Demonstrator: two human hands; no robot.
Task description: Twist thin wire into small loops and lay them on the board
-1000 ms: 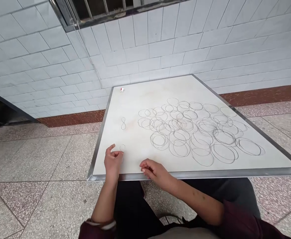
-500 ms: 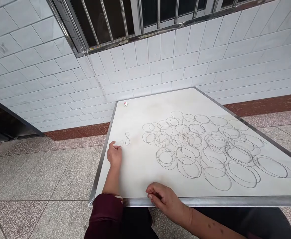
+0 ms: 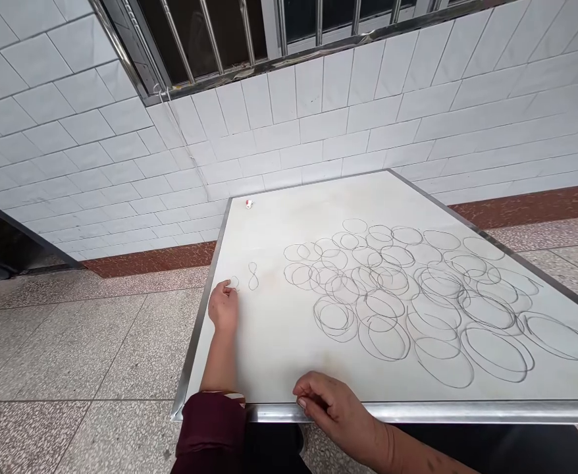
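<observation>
White and edged in metal, the table (image 3: 289, 342) carries a wide spread of thin wire rings (image 3: 417, 296) across its middle and right side, many of them overlapping one another. The left hand (image 3: 223, 306) lies on the tabletop near the left rim, its fingers curled in, the thumb and forefinger pinched together at a small ring (image 3: 234, 283) that lies just at the fingertips. Whether that ring is truly gripped or only touched cannot be told, for it is very thin and partly hidden by the fingers. Just beside it to the right lies a figure-eight loop (image 3: 253, 276), apart from the hand and well apart from the large spread of rings.

The right hand (image 3: 331, 408) rests at the near edge of the table, well apart from the left hand and from the small ring. Its fingers are bent inward in a loose curl over the metal rim; nothing can be made out between them. The nearest rings of the spread lie farther in on the table, above and to the right of it.

Near the far left corner of the table sits a small red and white object (image 3: 249, 204), too small to tell what it is. Behind the table stands a tiled wall (image 3: 318, 131).
</observation>
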